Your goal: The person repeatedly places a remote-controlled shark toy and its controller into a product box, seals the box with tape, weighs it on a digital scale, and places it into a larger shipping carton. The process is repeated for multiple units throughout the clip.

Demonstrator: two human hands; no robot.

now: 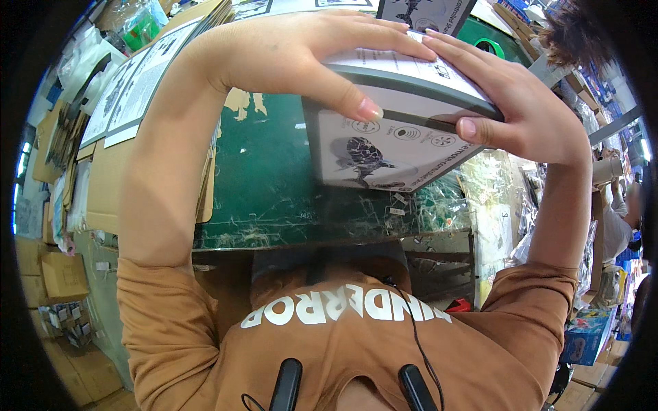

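Green counter (257, 168), scuffed, with crumpled clear film (442, 204) at its right, green ring (489, 41) far right, brown carton (65, 276) near left, blue printed box (586, 337) near right.

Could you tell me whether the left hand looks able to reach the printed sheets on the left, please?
Probably yes: the printed sheets lie close by with their upper faces largely open to view, though the left hand would first have to leave the grey-edged box.

The left hand (295, 55) and right hand (524, 106) touch a printed box (384, 154); green table (264, 168) beneath.
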